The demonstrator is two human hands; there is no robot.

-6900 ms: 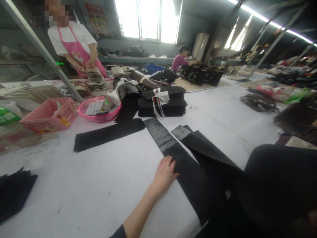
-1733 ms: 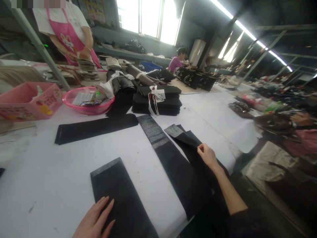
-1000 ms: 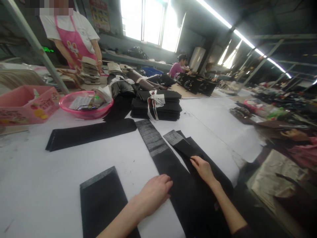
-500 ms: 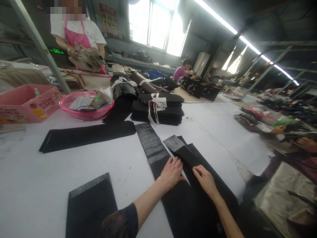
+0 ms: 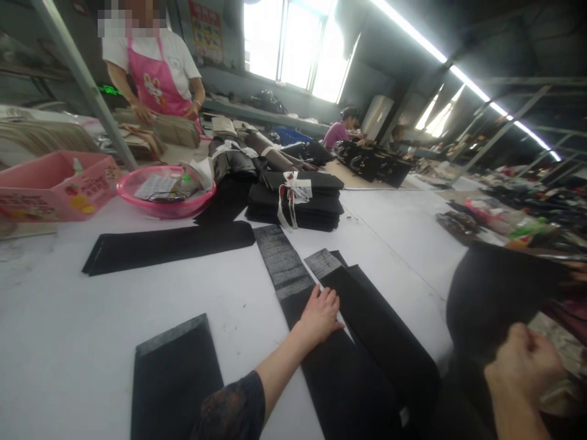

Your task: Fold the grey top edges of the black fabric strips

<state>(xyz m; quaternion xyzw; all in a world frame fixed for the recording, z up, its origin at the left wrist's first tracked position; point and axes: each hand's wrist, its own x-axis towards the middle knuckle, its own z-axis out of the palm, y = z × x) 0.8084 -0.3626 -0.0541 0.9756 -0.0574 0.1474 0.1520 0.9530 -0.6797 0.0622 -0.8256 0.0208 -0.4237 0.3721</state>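
My left hand [image 5: 321, 313] lies with its fingers spread on a long black fabric strip [image 5: 293, 269] that has a grey, shiny band at its far end. Just right of it is a pile of similar black strips [image 5: 380, 324], the top one also grey-ended. At the far right, my blurred right hand [image 5: 525, 363] is closed on a black fabric piece [image 5: 490, 293], raised and curved. Another person's hand [image 5: 578, 269] is by that piece's far edge; whether it grips it I cannot tell.
A black folded piece [image 5: 177, 379] lies at front left, more strips [image 5: 169, 247] behind. Further back are a tied black stack [image 5: 296, 205], a pink basin [image 5: 167, 208] and a pink box [image 5: 59, 189]. A co-worker in a pink apron [image 5: 158, 79] stands across the table.
My right hand has moved from the strip pile to the far right with a black fabric piece. My left hand has stayed in place. The co-worker's beige pieces are lowered to the table.
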